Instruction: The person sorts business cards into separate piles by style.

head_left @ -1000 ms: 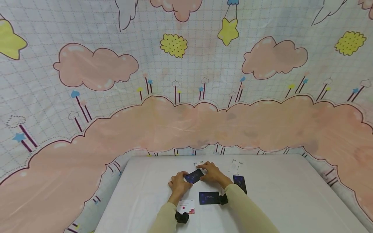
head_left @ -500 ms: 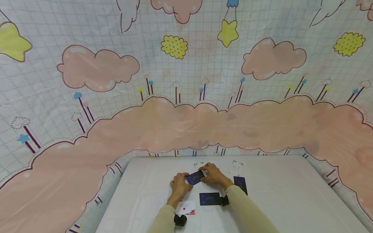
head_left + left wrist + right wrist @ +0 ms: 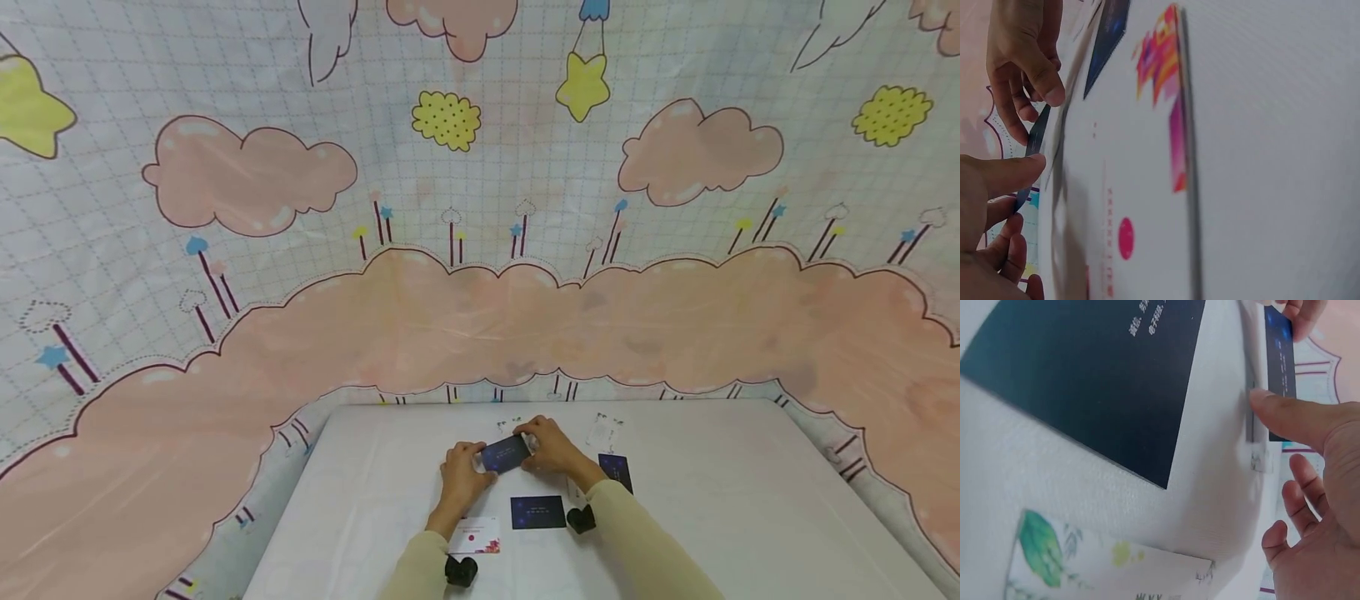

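Note:
A dark blue business card (image 3: 505,454) is pinched at its two ends, slightly slanted. My left hand (image 3: 461,479) holds its left end between thumb and fingers, while my right hand (image 3: 551,446) grips the right end. Seen from the left wrist, the card (image 3: 1036,134) appears nearly edge-on, raised off the table. From the right wrist, white print shows on the card (image 3: 1280,362), with the right thumb (image 3: 1291,419) across its near end. Closer to me lie another dark blue card (image 3: 537,512) and a white card (image 3: 475,535) with a red dot and colourful corner.
On the white table (image 3: 375,500), a further dark card (image 3: 616,472) lies right of my right wrist. Two pale, leaf-patterned cards, one behind my hands (image 3: 508,427) and one farther right (image 3: 603,432), lie toward the back. A leaf-print card (image 3: 1110,562) sits below the right wrist.
Both hands have shifted very slightly to the right with the card between them. The held card looks a little more level than before. The cards on the table stay put.

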Demonstrator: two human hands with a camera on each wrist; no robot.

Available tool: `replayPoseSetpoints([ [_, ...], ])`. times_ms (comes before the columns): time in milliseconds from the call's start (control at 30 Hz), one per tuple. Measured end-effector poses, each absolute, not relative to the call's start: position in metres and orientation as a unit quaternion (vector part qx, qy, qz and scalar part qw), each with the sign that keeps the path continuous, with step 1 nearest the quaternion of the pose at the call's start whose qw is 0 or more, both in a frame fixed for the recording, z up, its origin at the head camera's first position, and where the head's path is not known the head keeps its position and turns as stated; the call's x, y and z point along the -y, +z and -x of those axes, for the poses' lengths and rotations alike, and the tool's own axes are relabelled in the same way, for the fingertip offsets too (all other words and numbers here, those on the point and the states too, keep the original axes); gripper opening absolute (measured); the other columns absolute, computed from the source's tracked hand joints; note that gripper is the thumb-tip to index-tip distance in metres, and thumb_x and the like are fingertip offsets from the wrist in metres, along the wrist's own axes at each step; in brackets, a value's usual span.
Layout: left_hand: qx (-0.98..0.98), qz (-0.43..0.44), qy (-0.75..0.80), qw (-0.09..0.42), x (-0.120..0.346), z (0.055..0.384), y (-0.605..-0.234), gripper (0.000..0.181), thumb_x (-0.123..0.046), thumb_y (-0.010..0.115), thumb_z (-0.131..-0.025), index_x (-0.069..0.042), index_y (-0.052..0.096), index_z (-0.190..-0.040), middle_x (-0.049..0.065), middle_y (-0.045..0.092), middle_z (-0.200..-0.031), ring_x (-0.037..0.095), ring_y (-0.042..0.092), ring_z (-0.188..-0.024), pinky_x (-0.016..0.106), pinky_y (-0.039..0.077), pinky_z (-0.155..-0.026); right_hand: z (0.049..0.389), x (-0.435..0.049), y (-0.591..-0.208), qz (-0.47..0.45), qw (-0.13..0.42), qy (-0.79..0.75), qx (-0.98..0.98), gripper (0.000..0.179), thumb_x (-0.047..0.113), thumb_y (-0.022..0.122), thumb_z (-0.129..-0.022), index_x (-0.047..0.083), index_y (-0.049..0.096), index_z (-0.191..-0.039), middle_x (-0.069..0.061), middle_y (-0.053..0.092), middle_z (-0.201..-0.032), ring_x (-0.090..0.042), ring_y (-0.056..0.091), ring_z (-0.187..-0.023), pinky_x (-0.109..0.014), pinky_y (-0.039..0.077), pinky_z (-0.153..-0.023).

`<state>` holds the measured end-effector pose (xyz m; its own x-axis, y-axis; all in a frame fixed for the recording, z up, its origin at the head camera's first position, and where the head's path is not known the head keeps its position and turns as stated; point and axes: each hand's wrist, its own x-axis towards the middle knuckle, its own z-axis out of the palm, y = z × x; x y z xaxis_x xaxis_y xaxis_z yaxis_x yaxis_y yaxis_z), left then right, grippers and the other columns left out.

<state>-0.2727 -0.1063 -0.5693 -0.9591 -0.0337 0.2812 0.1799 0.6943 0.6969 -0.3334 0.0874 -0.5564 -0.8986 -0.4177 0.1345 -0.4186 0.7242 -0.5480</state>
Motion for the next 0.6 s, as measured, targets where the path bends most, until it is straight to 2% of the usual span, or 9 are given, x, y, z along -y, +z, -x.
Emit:
replayPoseSetpoints([
  [267, 0.920, 0.074, -0.359, 0.142, 0.110, 0.275, -0.561, 0.052, -0.014, 0.084, -0.071, -0.002, 0.067, -0.118, 0.018, 0.061, -0.115, 0.037, 0.053, -0.108, 0.053, 0.039, -0.089, 0.330, -0.094, -0.548, -0.241, 0.009, 0.300, 0.923, 0.053, 0.013, 0.084, -0.076, 0.013, 0.064, -0.124, -0.011, 0.055, -0.120, -0.030, 0.051, -0.114, -0.051, 0.044, -0.100],
  [400, 0.918, 0.094, -0.366, 0.124, 0.113, 0.276, -0.558, 0.053, -0.015, 0.083, -0.074, -0.002, 0.065, -0.121, 0.017, 0.061, -0.116, 0.036, 0.053, -0.109, 0.052, 0.039, -0.091, 0.328, -0.097, -0.543, -0.248, 0.010, 0.297, 0.922, 0.052, 0.014, 0.084, -0.076, 0.011, 0.063, -0.124, -0.012, 0.057, -0.125, -0.034, 0.051, -0.119, -0.053, 0.043, -0.102],
  [600, 0.911, 0.130, -0.372, 0.117, 0.116, 0.279, -0.555, 0.052, -0.016, 0.083, -0.075, -0.002, 0.065, -0.122, 0.016, 0.061, -0.117, 0.034, 0.052, -0.110, 0.051, 0.039, -0.093, 0.323, -0.103, -0.539, -0.239, 0.011, 0.287, 0.928, 0.053, 0.017, 0.083, -0.076, 0.013, 0.063, -0.125, -0.007, 0.060, -0.128, -0.030, 0.052, -0.120, -0.052, 0.043, -0.105],
])
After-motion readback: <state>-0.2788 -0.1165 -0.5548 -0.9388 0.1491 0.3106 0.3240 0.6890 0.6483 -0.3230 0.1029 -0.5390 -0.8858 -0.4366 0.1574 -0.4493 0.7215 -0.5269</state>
